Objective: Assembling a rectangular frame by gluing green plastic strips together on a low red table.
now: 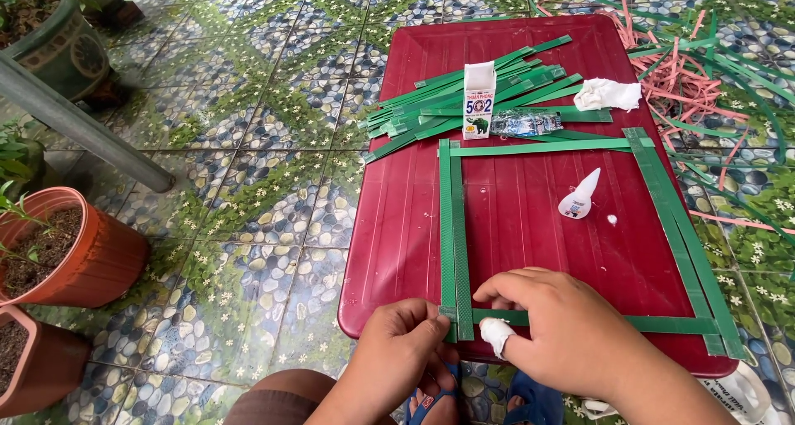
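A: Hands low in the shot, both on the near corner of the green strap frame (pixel 454 226). The left hand (pixel 403 346) is curled, its fingertips pinching the corner where the upright strip meets the bottom one.

B: And the right hand (pixel 571 334)?

A: Laid palm down along the bottom strip, fingers bent, pressing it flat. Its thumb wears a white wrapping (pixel 497 334), touching the strip just beside the joint.

B: Where does the frame lie?

A: Flat on a dark red plastic tray (pixel 397 226), a square of four strips, its near side at the tray's front edge.

B: What else is on the tray?

A: A small white glue tube (pixel 579 197) lies inside the square, nozzle pointing away. Beyond the far strip is a loose pile of green strips (pixel 431 110), with a little white carton (pixel 479 100) standing on it, a clear wrapper (pixel 525 123) just beside and a crumpled white cloth (pixel 607 95) to the right.

B: Around the tray?

A: Pebble-patterned floor tiles (pixel 273 168), terracotta pots (pixel 74 247) at left, pink and green offcuts (pixel 687 85) scattered at right.
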